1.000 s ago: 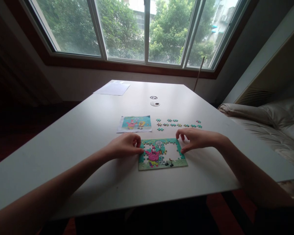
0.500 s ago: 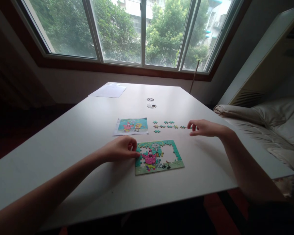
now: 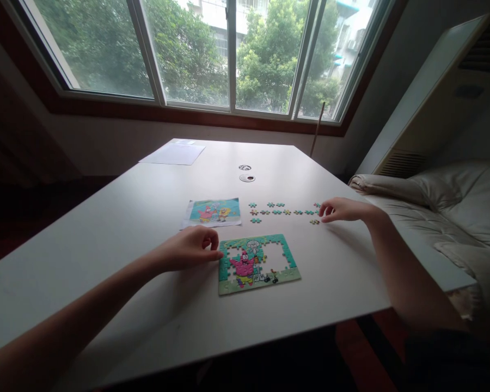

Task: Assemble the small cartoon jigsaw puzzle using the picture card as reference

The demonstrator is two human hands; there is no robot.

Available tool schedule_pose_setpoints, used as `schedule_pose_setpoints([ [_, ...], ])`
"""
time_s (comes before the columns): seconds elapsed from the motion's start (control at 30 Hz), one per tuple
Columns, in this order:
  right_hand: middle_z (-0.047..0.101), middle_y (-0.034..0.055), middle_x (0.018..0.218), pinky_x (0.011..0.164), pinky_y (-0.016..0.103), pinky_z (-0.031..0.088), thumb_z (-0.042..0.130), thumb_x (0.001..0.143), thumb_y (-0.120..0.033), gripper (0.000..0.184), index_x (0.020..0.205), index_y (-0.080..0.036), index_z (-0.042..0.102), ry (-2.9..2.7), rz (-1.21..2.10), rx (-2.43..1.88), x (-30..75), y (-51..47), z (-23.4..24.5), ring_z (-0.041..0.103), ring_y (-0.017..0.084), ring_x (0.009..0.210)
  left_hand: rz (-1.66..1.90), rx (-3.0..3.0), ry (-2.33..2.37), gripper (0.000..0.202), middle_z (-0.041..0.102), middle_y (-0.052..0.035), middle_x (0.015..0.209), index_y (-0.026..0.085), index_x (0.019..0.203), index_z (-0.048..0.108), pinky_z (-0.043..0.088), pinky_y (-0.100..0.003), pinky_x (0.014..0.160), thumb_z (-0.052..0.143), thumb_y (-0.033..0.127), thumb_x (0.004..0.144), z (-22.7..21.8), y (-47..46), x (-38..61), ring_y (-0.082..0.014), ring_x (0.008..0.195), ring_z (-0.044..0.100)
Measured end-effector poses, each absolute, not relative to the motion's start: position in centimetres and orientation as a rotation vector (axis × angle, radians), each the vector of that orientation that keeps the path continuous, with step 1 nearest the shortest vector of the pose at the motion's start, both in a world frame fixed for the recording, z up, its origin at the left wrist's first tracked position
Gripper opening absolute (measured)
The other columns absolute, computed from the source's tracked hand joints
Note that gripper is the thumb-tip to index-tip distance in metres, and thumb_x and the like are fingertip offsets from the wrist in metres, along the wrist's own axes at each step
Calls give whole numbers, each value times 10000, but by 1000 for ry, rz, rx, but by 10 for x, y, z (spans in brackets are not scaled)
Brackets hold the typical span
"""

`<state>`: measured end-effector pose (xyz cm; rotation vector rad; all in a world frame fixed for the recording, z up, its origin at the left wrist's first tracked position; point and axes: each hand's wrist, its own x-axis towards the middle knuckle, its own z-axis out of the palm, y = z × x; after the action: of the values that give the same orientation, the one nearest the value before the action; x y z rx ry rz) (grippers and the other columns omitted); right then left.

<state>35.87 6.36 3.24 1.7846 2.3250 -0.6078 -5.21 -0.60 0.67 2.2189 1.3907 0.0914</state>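
A cartoon jigsaw puzzle (image 3: pixel 245 269) lies on the table in its tray, with a large gap at the right and a smaller one at upper left. My left hand (image 3: pixel 194 245) rests at its left edge, fingers curled and thumb against the border. Farther right, my right hand (image 3: pixel 341 209) hovers with bent fingers apart at the end of the loose pieces; nothing shows between them. Just by its fingertips is a loose puzzle piece (image 3: pixel 314 222). Several more puzzle pieces (image 3: pixel 276 212) lie in rows, some partly hidden by that hand.
Behind the puzzle lies a printed reference picture (image 3: pixel 214 211). Two round dark-and-white discs (image 3: pixel 247 178) are farther back on the white table (image 3: pixel 147 218). A paper sheet (image 3: pixel 173 154) sits at the far left corner. A pale couch (image 3: pixel 424 218) stands along the right side.
My right hand has shifted slightly at the right end of the rows, and pieces beside its fingertips now show. My left hand stays at the puzzle's edge. The whole view has shifted a little.
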Motion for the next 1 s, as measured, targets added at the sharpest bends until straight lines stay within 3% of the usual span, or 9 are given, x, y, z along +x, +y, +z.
schedule_pose_setpoints([
  [0.27,659,62,855,653,255,424,570,708,-363,275,887,-168,647,2448,-603,1729,331,63,21,604,189,766,104,2237,1396,326,533,-5,680,169,704,576,314,-234,537,546,493,699,8,-8,-51,-157,643,490],
  [0.43,664,54,828,643,243,426,565,735,-409,306,905,-172,655,2656,-599,1696,314,65,15,598,164,737,113,2238,1395,333,531,-8,676,169,699,577,313,-236,538,548,500,693,8,-8,-52,-160,639,490],
  [0.7,691,67,863,702,275,409,524,762,-361,296,911,-175,700,2463,-77,2215,377,87,10,609,200,775,145,2240,1406,318,507,-3,654,166,698,566,314,-239,538,530,482,707,9,-7,-53,-154,620,470],
  [0.87,699,47,895,713,257,414,557,747,-406,356,1002,-199,693,2464,-167,2220,387,93,-3,618,190,787,174,2245,1426,319,511,-7,661,165,701,569,324,-241,544,517,479,715,8,-6,-53,-154,621,474],
  [1.0,696,46,889,695,261,418,580,723,-403,340,960,-193,704,2475,-239,2233,381,95,-8,617,188,764,186,2247,1432,318,513,-5,659,164,700,571,326,-238,547,520,478,712,9,-6,-53,-152,625,478],
])
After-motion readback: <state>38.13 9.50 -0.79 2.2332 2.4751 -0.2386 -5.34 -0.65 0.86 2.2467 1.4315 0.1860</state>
